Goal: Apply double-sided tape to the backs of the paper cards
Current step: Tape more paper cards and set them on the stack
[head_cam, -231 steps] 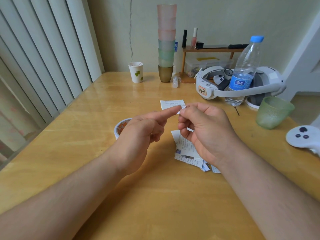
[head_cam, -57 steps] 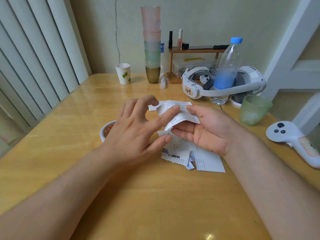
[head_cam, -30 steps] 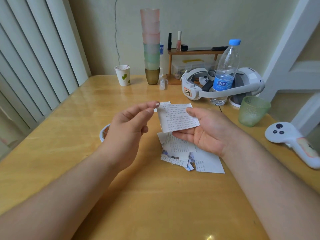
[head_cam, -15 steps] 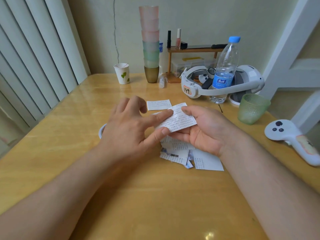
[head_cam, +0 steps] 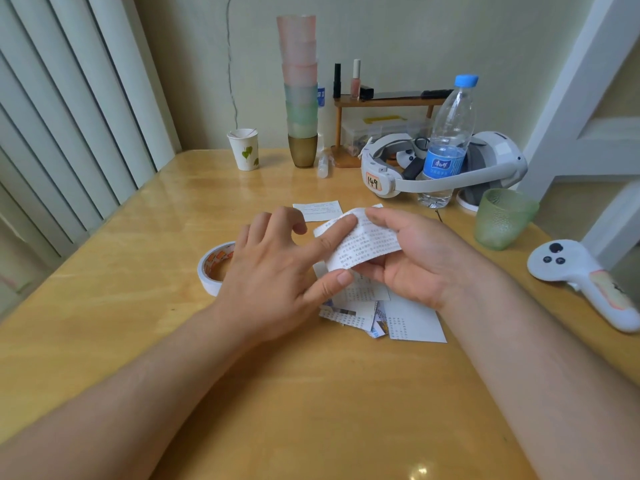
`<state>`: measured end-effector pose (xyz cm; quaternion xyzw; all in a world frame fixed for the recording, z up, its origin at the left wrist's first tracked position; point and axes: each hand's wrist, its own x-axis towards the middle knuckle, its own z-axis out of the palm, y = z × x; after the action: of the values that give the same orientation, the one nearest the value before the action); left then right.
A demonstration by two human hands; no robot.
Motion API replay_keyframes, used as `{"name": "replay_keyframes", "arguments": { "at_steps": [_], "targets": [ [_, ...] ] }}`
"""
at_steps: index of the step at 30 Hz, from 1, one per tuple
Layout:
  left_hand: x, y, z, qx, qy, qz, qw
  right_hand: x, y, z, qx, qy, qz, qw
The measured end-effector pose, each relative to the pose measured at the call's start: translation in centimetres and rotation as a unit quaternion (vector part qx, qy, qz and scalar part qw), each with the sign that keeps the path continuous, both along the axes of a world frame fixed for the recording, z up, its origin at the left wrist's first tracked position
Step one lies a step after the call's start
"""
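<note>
Item: paper card [head_cam: 363, 242], bowed and cradled above the desk [head_cam: 138, 306] in the right hand [head_cam: 408, 261], the left hand [head_cam: 277, 271] back from its brief lift, forefinger and thumb now pressing the card's edge, likely seating tape; tape roll [head_cam: 214, 265] beside.

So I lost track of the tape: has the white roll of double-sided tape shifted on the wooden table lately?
No. The white tape roll lies left of the paper pile as before.

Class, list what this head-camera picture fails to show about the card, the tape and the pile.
- Paper card: tape piece hidden by the left hand; print too small.
- Tape roll: right half behind that hand.
- Card pile: partly under the right hand.
</note>
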<state>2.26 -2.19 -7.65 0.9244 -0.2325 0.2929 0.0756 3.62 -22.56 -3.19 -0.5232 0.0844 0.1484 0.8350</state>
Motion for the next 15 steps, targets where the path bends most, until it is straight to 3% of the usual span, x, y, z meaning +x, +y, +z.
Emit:
{"name": "replay_keyframes", "arguments": {
  "at_steps": [15],
  "targets": [
    [0.02, 0.23, -0.39, -0.074, 0.055, -0.085, 0.992, -0.56, 0.53, 0.23, 0.061, -0.004, 0.038, 0.997]
  ]
}}
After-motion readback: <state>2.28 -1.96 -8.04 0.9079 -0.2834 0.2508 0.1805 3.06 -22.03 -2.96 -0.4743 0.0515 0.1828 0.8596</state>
